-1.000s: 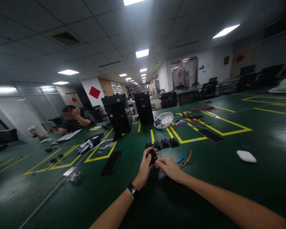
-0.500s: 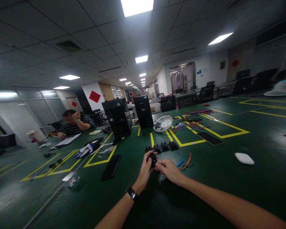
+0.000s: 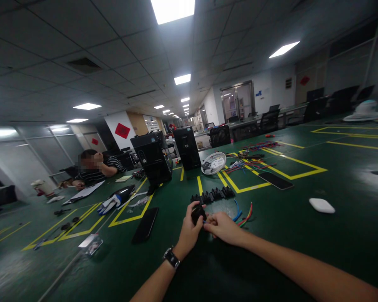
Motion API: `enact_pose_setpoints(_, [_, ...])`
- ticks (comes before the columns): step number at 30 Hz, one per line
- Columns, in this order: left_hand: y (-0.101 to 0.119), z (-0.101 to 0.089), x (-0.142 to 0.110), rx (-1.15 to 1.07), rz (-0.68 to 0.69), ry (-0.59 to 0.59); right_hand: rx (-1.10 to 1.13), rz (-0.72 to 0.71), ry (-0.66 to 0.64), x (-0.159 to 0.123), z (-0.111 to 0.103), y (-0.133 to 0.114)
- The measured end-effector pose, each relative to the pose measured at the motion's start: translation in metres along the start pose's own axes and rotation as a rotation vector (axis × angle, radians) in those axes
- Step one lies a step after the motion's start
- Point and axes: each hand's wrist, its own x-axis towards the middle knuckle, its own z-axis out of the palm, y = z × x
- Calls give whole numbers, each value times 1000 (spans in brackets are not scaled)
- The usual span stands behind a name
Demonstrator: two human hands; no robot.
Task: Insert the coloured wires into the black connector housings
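My left hand (image 3: 189,230), with a watch on its wrist, is closed around a small black plastic part (image 3: 197,213) that I cannot name more exactly. Close against it, my right hand (image 3: 225,228) pinches a blue wire (image 3: 204,222) where it meets the black part. Whether the wire's end is inside the part is hidden by my fingers. Blue, red and green wires (image 3: 247,217) stick out behind my right hand. Just beyond both hands lies a row of black plastic parts (image 3: 214,194) on the green table (image 3: 271,243).
Left of my hands lie a black phone (image 3: 145,225) and a clear box (image 3: 90,244). Farther off stand two black cases (image 3: 187,147), a white basket (image 3: 213,163) and a wire pile (image 3: 248,163). A dark slab (image 3: 275,180) and white case (image 3: 321,205) lie right. A person (image 3: 96,165) sits across.
The black part has turned in my left hand, showing a rounder side. The blue wire at my right fingertips has come into sight. The whole view has shifted slightly.
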Motion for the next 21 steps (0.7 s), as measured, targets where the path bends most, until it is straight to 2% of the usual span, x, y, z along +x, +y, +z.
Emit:
enact_pose_setpoints(4, [-3,-10,6,16,-32,153,-227,-75,95,-4,-3,-5])
enact_pose_setpoints(7, [-3,-17,8,-11,-45,204,-254,-162,50,-9,-6,-14])
enact_pose_setpoints(12, [-3,-23,7,60,60,183,-319,-257,-49,-15,-6,-25])
enact_pose_setpoints(16, [-4,-27,10,105,114,158,-248,-235,-38,-14,-2,-22])
enact_pose_setpoints(21, [4,-30,8,166,97,138,-162,-203,-28,-8,-4,-16])
